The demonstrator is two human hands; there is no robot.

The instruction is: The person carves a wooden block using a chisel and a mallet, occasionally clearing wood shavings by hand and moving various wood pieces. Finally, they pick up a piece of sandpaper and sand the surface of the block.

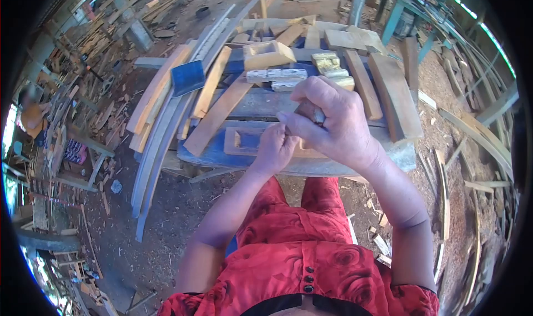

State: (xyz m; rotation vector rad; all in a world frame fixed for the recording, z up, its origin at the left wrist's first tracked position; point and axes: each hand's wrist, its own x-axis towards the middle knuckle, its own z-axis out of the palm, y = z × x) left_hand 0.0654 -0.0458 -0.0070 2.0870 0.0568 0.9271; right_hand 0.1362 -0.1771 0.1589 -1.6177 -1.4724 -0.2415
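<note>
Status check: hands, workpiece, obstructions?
Right hand gripping a small tool. Left hand steadying the wooden frame piece on the bench. Loose wood blocks just beyond.

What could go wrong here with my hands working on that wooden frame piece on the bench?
The left hand sits right under the small tool gripped by the right hand, so a slip might hit its fingers. The wooden frame piece looks unclamped on the bench and may shift. Loose planks alongside could slide off.
</note>
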